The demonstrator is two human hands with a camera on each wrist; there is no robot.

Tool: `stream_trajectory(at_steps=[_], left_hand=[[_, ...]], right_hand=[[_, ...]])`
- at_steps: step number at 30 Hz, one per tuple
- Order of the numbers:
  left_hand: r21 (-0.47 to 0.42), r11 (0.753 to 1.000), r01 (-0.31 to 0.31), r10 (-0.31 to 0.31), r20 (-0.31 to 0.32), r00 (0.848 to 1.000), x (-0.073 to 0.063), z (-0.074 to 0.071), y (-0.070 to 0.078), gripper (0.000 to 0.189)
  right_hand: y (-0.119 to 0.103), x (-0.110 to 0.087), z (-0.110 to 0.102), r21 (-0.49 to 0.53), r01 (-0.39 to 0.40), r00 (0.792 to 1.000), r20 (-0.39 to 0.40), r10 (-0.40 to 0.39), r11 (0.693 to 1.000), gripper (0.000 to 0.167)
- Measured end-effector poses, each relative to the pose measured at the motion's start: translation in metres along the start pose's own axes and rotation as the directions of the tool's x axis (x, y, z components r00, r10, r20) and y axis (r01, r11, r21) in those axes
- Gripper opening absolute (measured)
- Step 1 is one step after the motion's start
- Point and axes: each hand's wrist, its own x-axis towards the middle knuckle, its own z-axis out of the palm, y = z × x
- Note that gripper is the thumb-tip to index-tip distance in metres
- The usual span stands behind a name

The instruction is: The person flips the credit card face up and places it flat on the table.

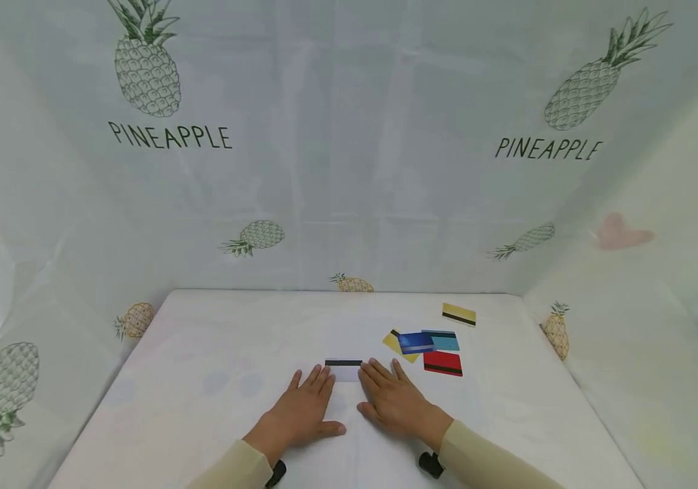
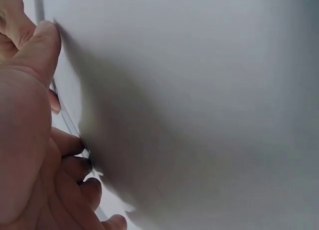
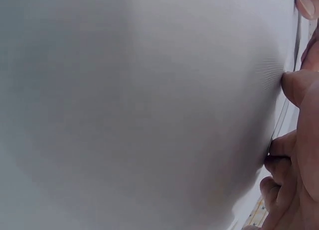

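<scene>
A white card with a black stripe [image 1: 343, 371] lies flat on the white-covered table. My left hand [image 1: 303, 414] rests at its left edge, palm down, with the fingers straight and the thumb stretched to the side. At the card's right edge, my right hand [image 1: 396, 402] lies the same way, fingertips overlapping the corner in the head view. Both wrist views look low along the white surface. The left hand [image 2: 45, 155] fills the left side of one, and the right hand [image 3: 294, 140] edges into the other; the card is hidden in both.
To the right, a blue card [image 1: 415, 343] overlaps a yellow card [image 1: 391, 342] and a light blue card [image 1: 448, 342]. Just below them is a red card [image 1: 443, 361]. Another yellow card [image 1: 458, 313] lies farther back. A pineapple-print sheet [image 1: 349, 170] hangs behind the table.
</scene>
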Motion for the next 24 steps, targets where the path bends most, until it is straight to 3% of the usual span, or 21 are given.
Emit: stream_trajectory(at_steps=[9,19,21,24], left_hand=[[-0.071,0.997,0.003,-0.005,-0.038,0.999,-0.009,0.000,-0.034,0.102],[-0.098,0.995,0.013,-0.019,-0.053,0.998,-0.014,0.002,-0.042,0.099],[-0.099,0.995,0.021,-0.028,-0.072,0.997,-0.012,0.003,-0.045,0.096],[-0.087,0.996,0.033,-0.047,-0.168,0.985,-0.005,0.002,-0.053,0.084]], right_hand=[[-0.017,0.030,-0.004,0.006,0.028,0.999,0.031,-0.028,1.000,0.071],[-0.017,0.038,-0.008,-0.004,0.065,0.998,0.024,-0.064,0.998,0.070],[-0.014,0.040,-0.010,0.005,0.066,0.998,0.008,-0.067,0.998,0.070],[-0.006,0.047,-0.014,0.021,0.063,0.996,-0.072,-0.061,0.998,0.068]])
